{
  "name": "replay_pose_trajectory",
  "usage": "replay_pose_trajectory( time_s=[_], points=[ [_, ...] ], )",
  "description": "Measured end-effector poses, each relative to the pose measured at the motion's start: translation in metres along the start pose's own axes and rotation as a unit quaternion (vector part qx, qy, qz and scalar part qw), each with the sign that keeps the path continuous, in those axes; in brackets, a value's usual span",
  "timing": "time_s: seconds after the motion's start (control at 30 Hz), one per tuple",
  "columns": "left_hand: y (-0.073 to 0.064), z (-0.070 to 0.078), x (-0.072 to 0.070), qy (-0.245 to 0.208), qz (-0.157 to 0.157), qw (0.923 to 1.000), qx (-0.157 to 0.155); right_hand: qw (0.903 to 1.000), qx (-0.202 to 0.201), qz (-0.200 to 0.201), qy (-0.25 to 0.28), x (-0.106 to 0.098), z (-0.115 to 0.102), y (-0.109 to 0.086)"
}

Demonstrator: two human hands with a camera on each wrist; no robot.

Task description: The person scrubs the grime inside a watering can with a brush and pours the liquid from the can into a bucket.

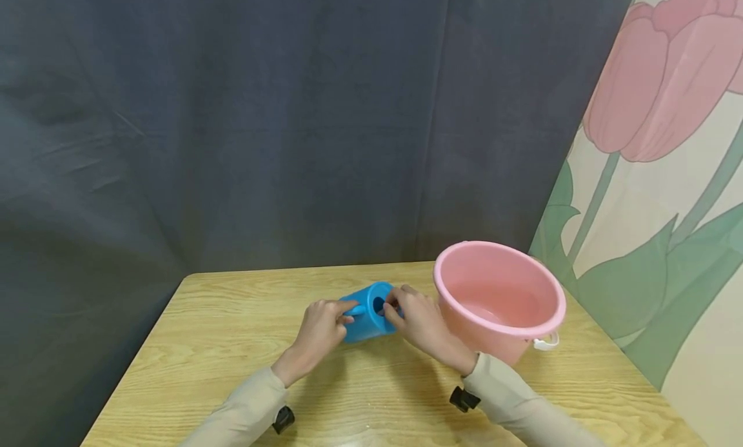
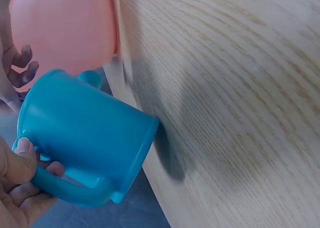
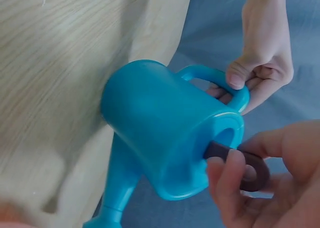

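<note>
A blue watering can (image 1: 361, 329) is held tilted over the wooden table, its wide opening turned toward my right hand. My left hand (image 1: 319, 327) grips the can's handle (image 2: 75, 192), with the thumb on top and fingers curled beneath. At the opening, my right hand (image 1: 420, 319) pinches a dark brown piece (image 3: 259, 169) with a ring-shaped end. The inner end of that piece reaches into the mouth of the can. In the right wrist view, the spout (image 3: 120, 180) points downward, away from the handle.
A pink bucket (image 1: 478, 337) with a white handle fitting (image 1: 547, 342) stands to the right, close behind my right hand. The wooden table (image 1: 232, 324) runs back to a dark grey curtain (image 1: 290, 124). A wall with painted tulips (image 1: 656, 240) borders the right side.
</note>
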State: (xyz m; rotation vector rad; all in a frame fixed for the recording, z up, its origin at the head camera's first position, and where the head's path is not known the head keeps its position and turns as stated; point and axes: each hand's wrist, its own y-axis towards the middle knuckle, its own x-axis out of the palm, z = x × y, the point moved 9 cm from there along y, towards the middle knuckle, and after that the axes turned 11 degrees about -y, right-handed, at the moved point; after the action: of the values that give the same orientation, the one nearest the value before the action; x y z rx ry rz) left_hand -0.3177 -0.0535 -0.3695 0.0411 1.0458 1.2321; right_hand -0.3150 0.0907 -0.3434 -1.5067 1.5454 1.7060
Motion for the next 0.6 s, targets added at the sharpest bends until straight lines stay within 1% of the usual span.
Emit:
replay_pose_trajectory(
  time_s=[0.1,0.27,0.33,0.43,0.53,0.6],
  points=[
    [0.000,0.002,0.001,0.007,-0.001,1.0000,0.002,0.9999,0.011,0.012,0.004,0.000,0.003,0.000],
    [-0.001,0.002,0.000,0.005,0.000,1.0000,0.000,0.9984,0.038,0.039,0.018,0.001,0.011,0.002],
    [-0.001,0.002,0.000,0.004,0.001,1.0000,0.001,0.9976,0.051,0.040,0.025,0.003,0.015,0.002],
    [0.000,0.001,0.000,0.002,0.001,1.0000,0.001,0.9960,0.070,0.030,0.046,0.006,0.019,0.002],
    [0.000,0.001,0.001,0.001,-0.001,1.0000,0.000,0.9941,0.078,0.027,0.071,0.005,0.020,0.002],
    [0.000,0.001,0.001,0.004,-0.001,1.0000,-0.001,0.9930,0.076,0.035,0.083,0.001,0.020,0.001]
  ],
)
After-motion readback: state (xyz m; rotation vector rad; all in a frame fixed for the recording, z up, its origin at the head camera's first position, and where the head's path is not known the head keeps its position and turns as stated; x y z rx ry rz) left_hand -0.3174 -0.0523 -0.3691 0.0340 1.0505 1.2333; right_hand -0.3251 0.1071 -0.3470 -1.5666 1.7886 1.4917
